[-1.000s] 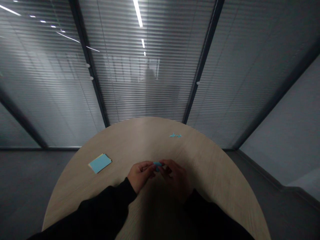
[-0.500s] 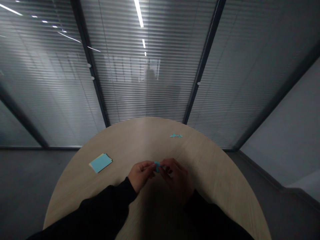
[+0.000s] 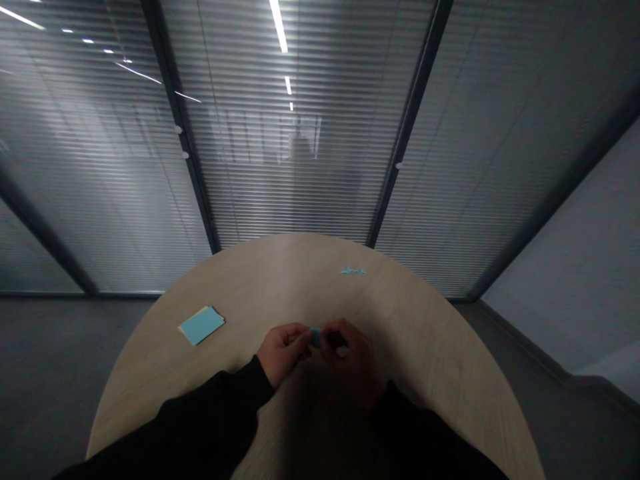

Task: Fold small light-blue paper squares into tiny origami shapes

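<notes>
Quietly, the two hands meet low over the near middle of the surface (image 3: 280, 283), fingertips almost touching. The left hand (image 3: 283, 351) pinches a small blue piece (image 3: 315, 337) between thumb and forefinger at its left edge. The right hand (image 3: 354, 357) pinches it from the other side, thumb and fingers curled so that a pale gap shows inside the loop. Compared with a second ago, the piece shows less: a wider blue strip lay across the fingertips then, and only a narrow, upright patch is visible now, while the right fingers have curled in more. I take that as close fingertip work on the piece, with both hands still needed; its exact shape is too small to make out.

Farther out, to the left, lies a stack of paper sheets (image 3: 202, 325), blue on top with a yellowish edge peeking from beneath. On the far side, right of centre, rest small pointed blue shapes (image 3: 353, 271), well apart from the hands. Beyond the rounded edge stand slatted blinds (image 3: 295, 207) between dark frames.
</notes>
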A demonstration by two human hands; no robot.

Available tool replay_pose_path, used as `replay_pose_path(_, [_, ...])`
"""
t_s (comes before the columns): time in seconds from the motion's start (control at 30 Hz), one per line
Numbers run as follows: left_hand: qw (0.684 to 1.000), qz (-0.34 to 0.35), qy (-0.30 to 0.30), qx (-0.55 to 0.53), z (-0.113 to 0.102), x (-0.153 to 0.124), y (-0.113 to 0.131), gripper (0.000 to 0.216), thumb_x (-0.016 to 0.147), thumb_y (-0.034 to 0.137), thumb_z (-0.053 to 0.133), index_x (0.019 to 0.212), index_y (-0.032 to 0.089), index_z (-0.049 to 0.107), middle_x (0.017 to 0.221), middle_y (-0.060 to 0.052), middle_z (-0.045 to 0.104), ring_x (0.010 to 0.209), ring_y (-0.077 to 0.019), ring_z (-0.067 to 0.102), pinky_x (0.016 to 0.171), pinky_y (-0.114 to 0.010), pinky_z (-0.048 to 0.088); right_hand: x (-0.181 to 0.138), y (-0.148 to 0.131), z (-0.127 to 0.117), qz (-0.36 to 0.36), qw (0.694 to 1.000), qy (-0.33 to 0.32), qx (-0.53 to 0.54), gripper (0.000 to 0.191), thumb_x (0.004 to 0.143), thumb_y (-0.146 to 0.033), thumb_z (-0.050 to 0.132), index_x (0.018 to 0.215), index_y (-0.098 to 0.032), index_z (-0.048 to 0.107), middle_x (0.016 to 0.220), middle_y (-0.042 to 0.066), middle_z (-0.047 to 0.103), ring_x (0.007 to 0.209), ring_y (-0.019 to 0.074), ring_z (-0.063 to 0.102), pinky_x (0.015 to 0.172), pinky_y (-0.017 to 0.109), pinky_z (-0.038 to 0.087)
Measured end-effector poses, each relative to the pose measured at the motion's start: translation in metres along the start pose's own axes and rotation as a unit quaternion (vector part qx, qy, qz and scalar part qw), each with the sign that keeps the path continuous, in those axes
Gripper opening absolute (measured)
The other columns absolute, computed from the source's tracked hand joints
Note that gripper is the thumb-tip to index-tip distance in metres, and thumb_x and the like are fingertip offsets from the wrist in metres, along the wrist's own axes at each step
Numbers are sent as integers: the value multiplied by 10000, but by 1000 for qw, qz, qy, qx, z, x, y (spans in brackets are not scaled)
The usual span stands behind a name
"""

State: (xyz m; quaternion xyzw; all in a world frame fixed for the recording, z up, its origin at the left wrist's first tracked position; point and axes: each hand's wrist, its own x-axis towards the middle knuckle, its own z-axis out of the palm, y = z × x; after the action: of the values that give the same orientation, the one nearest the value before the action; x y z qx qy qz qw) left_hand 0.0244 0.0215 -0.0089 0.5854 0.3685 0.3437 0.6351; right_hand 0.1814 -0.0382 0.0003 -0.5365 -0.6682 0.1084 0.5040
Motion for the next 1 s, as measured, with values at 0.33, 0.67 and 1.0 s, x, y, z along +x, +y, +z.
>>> replay_pose_path(0.33, [999,8,-12,-39,1,-2,7,467,667,594,705,721,133,660,544,-1,598,457,-76,455,455,-199,319,2,10,-13,-209,966,-62,-140,171,912,-147,503,1000,-204,638,870,61,653,749,156,608,686,254,497])
replay_pose_path(0.67, [1000,-3,-10,-28,0,0,5,472,667,589,708,769,128,688,592,-20,636,507,-94,508,495,-210,351,2,13,-14,-247,940,-71,-223,179,892,-133,515,1000,-201,640,869,60,667,742,171,613,677,273,504])
replay_pose_path(1.0, [1000,24,16,-6,1,-2,1,408,731,548,673,783,143,665,549,8,589,470,-89,477,471,-205,349,4,10,-13,-159,984,-60,-61,123,864,-153,520,924,-204,615,831,41,639,737,153,614,691,269,502])
